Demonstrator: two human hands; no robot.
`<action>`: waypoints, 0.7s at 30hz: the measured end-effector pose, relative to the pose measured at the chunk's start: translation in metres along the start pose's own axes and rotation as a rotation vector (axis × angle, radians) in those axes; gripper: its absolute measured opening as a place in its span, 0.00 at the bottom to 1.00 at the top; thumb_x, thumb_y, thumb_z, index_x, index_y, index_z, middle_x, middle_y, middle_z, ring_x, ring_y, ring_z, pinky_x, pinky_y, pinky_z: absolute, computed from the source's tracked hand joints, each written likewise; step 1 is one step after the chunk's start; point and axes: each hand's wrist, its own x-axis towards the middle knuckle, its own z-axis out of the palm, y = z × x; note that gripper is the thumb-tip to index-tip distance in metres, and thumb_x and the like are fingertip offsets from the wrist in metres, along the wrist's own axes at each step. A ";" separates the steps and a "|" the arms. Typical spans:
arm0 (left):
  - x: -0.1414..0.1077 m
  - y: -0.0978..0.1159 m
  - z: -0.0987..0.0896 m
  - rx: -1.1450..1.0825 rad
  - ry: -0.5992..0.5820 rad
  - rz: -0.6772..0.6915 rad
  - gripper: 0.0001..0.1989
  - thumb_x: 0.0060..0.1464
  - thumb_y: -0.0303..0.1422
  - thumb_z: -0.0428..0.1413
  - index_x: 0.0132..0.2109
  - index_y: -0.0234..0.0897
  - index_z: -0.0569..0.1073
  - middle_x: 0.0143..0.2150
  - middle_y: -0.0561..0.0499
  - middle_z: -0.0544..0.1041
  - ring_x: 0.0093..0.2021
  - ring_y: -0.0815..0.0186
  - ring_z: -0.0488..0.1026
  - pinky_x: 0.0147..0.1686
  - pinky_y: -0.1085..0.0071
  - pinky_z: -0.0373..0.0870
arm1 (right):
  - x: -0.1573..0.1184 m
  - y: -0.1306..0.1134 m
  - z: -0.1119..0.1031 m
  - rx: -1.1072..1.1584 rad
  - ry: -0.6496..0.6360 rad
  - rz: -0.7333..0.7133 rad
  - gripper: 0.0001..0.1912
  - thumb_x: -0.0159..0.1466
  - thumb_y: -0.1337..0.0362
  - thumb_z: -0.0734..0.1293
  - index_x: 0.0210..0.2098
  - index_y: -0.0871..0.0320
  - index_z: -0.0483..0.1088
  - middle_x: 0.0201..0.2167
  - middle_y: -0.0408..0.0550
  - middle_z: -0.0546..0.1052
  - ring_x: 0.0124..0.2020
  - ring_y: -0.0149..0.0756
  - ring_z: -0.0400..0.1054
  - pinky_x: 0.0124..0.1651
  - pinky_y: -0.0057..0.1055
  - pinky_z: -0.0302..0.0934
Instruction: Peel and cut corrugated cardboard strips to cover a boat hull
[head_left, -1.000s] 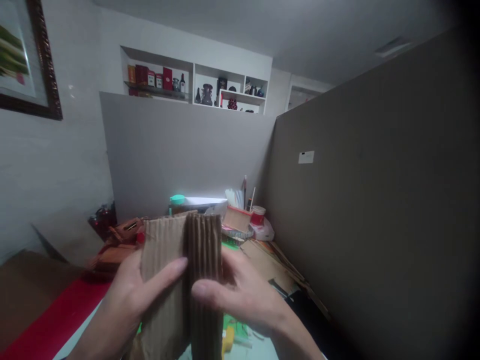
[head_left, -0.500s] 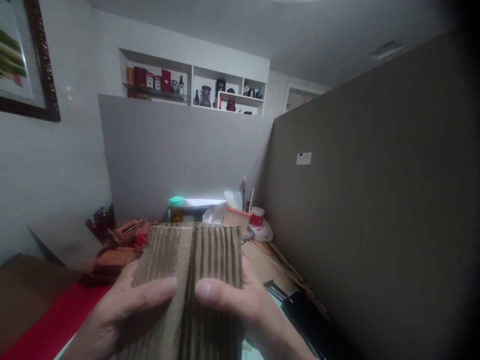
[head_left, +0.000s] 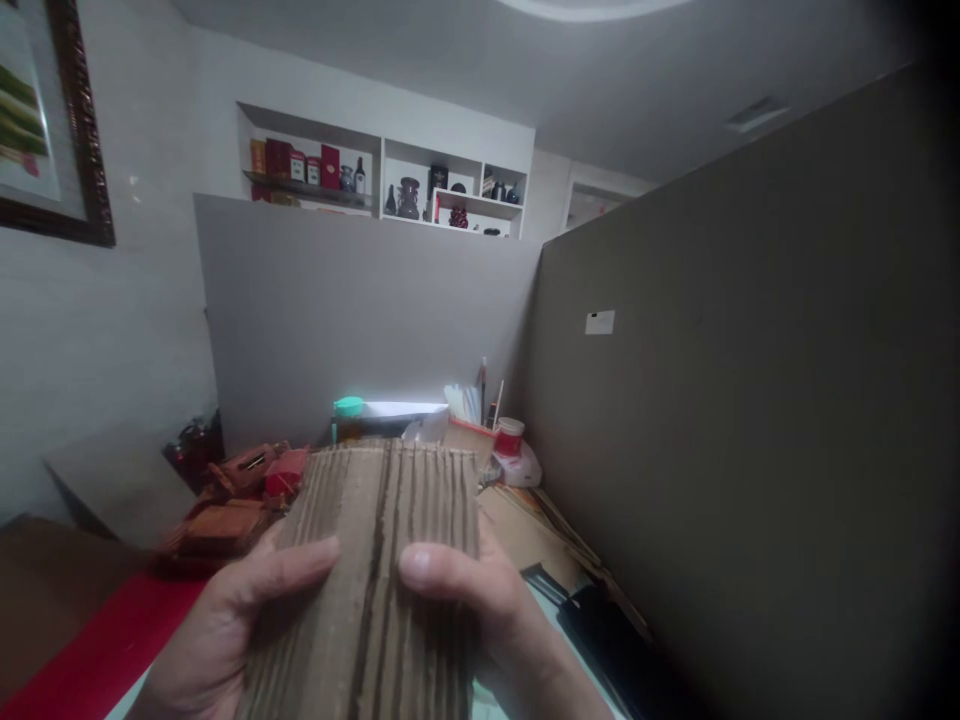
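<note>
A brown piece of corrugated cardboard (head_left: 352, 510), its ridges running lengthwise, is held up in front of me above the desk. My left hand (head_left: 247, 610) grips its left edge, thumb lying across the ridged face. On the opposite edge, my right hand (head_left: 480, 600) holds it the same way, its thumb pressed near the dark middle groove. The fingers of both hands are hidden behind the cardboard. The lower end of the piece runs out of the view.
Reddish-brown wooden objects (head_left: 225, 520) lie on the left beside a red strip (head_left: 105, 640). Behind stand a green-lidded bottle (head_left: 349, 408), a pen holder (head_left: 469, 438) and a red-and-white tub (head_left: 509, 438). Flat cardboard (head_left: 525, 525) and a black object (head_left: 607, 635) lie right, along a grey partition (head_left: 720, 400).
Both thumbs have moved slightly apart across the cardboard, and more of its flat middle strip shows. The view has tilted and shifted slightly.
</note>
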 end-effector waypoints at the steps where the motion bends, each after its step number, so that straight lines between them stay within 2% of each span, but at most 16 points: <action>1: 0.001 -0.001 -0.001 0.000 0.001 0.020 0.39 0.42 0.23 0.68 0.61 0.51 0.70 0.35 0.49 0.86 0.38 0.46 0.84 0.37 0.52 0.81 | 0.001 0.003 -0.001 0.018 0.004 -0.007 0.27 0.52 0.61 0.74 0.51 0.58 0.69 0.36 0.47 0.78 0.42 0.43 0.73 0.52 0.39 0.65; 4: 0.007 0.001 -0.006 -0.008 0.026 0.018 0.29 0.43 0.20 0.65 0.53 0.47 0.76 0.32 0.49 0.86 0.36 0.47 0.84 0.37 0.51 0.82 | 0.004 0.011 -0.004 0.063 0.036 -0.026 0.23 0.51 0.62 0.74 0.46 0.59 0.71 0.28 0.44 0.76 0.38 0.42 0.73 0.48 0.37 0.67; 7: 0.015 0.015 -0.013 -0.054 0.150 -0.011 0.07 0.50 0.24 0.59 0.37 0.34 0.80 0.28 0.41 0.85 0.30 0.47 0.84 0.30 0.52 0.83 | 0.000 0.008 -0.011 0.148 0.102 -0.017 0.15 0.52 0.57 0.71 0.35 0.59 0.73 0.21 0.43 0.72 0.27 0.37 0.70 0.35 0.32 0.68; 8: 0.017 0.021 -0.014 -0.079 0.209 0.045 0.07 0.54 0.25 0.55 0.34 0.31 0.79 0.27 0.39 0.84 0.28 0.49 0.84 0.28 0.55 0.83 | -0.003 0.004 -0.014 0.183 0.127 -0.010 0.14 0.53 0.54 0.70 0.32 0.59 0.73 0.20 0.42 0.71 0.24 0.35 0.68 0.31 0.31 0.67; 9: 0.018 0.027 -0.014 -0.092 0.251 0.097 0.12 0.57 0.25 0.50 0.33 0.30 0.78 0.24 0.38 0.84 0.25 0.52 0.83 0.24 0.60 0.82 | -0.007 -0.002 -0.016 0.202 0.154 -0.010 0.15 0.54 0.52 0.69 0.30 0.59 0.72 0.19 0.42 0.70 0.22 0.33 0.66 0.28 0.30 0.66; 11: 0.018 0.034 -0.012 -0.097 0.281 0.172 0.14 0.59 0.23 0.47 0.37 0.28 0.78 0.23 0.41 0.84 0.24 0.57 0.83 0.21 0.68 0.81 | -0.015 -0.015 -0.020 0.131 0.206 -0.038 0.16 0.55 0.51 0.70 0.31 0.59 0.73 0.21 0.43 0.71 0.23 0.33 0.66 0.28 0.30 0.66; 14: 0.013 0.028 -0.004 0.000 0.232 0.051 0.08 0.56 0.25 0.57 0.42 0.28 0.78 0.27 0.42 0.85 0.26 0.55 0.83 0.27 0.62 0.83 | -0.017 -0.032 -0.025 -0.219 0.240 -0.106 0.17 0.56 0.55 0.74 0.39 0.59 0.73 0.34 0.48 0.77 0.35 0.39 0.72 0.39 0.34 0.68; 15: 0.012 0.023 0.000 0.064 0.206 0.005 0.09 0.54 0.26 0.60 0.43 0.29 0.77 0.27 0.42 0.86 0.26 0.53 0.83 0.29 0.59 0.83 | -0.015 -0.035 -0.028 -0.360 0.237 -0.121 0.18 0.57 0.55 0.74 0.42 0.59 0.73 0.38 0.49 0.78 0.39 0.41 0.73 0.42 0.35 0.68; 18: 0.011 0.011 0.006 0.257 0.126 0.063 0.21 0.54 0.28 0.62 0.54 0.37 0.71 0.31 0.47 0.86 0.29 0.52 0.83 0.32 0.57 0.82 | -0.004 -0.038 -0.044 -0.702 0.268 -0.132 0.21 0.61 0.53 0.71 0.47 0.59 0.71 0.43 0.52 0.77 0.43 0.43 0.73 0.45 0.37 0.68; 21: 0.014 0.009 0.006 0.363 0.096 0.135 0.27 0.54 0.28 0.62 0.60 0.40 0.64 0.33 0.49 0.86 0.32 0.56 0.83 0.34 0.62 0.80 | 0.002 -0.037 -0.071 -0.865 0.378 -0.110 0.26 0.61 0.53 0.69 0.53 0.60 0.67 0.49 0.54 0.76 0.47 0.44 0.72 0.48 0.38 0.67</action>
